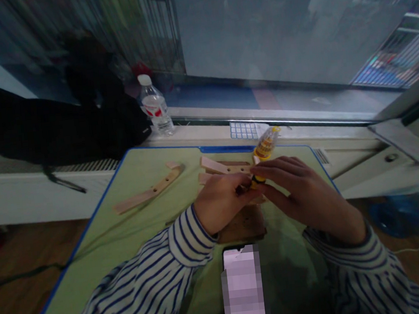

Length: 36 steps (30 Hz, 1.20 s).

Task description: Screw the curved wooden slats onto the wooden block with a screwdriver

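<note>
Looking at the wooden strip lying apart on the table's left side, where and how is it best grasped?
Probably around the middle of the wooden strip, near its two dark holes, from above: it's long and slim, with bare table along both sides. The left hand is nearer.

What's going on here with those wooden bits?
A person in striped sleeves has both hands together over a green table. The left hand and right hand meet at a small yellow-and-black thing; the fingers hide exactly how it is held. Pale wooden pieces lie just beyond the left hand, and a separate wooden piece with holes lies off to the left. A yellow-labelled bottle is beyond the right hand, and a phone is nearer the person.
</note>
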{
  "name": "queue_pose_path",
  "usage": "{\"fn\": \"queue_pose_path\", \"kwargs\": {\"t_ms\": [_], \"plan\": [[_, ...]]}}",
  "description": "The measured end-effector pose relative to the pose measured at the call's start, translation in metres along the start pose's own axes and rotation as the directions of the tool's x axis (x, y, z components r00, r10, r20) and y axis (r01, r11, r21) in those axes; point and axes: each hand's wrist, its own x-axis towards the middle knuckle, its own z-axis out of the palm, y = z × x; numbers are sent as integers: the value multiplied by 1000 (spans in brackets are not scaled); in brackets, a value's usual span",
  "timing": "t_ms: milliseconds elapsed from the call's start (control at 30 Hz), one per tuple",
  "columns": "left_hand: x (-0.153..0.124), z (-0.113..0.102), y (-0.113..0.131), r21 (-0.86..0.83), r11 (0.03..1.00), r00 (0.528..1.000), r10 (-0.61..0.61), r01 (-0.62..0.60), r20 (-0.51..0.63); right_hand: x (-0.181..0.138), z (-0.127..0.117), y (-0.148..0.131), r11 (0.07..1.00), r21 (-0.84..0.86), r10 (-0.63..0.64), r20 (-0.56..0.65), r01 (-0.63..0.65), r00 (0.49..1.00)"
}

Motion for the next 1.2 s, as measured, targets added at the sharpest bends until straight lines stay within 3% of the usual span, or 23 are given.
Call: {"fn": "queue_pose_path", "kwargs": {"t_ms": [300, 700, 967, 1200], "plan": [[0, -1, -2, -49, 998, 999, 36, -34, 34, -2, -2, -1, 999, -9, -42, -15, 42, 999], [0, -8, 2, -115, 981, 980, 171, -159, 105, 1, -2, -9, 994, -107, -28, -30, 25, 999], [0, -4, 5, -54, 998, 1000, 30, -30, 1, 1, 0, -3, 996, -93, -13, -30, 10, 999], [-1, 1, -3, 5, 999, 999, 38, -38, -16, 1, -3, -1, 995, -99, 18, -3, -18, 1000]]}}
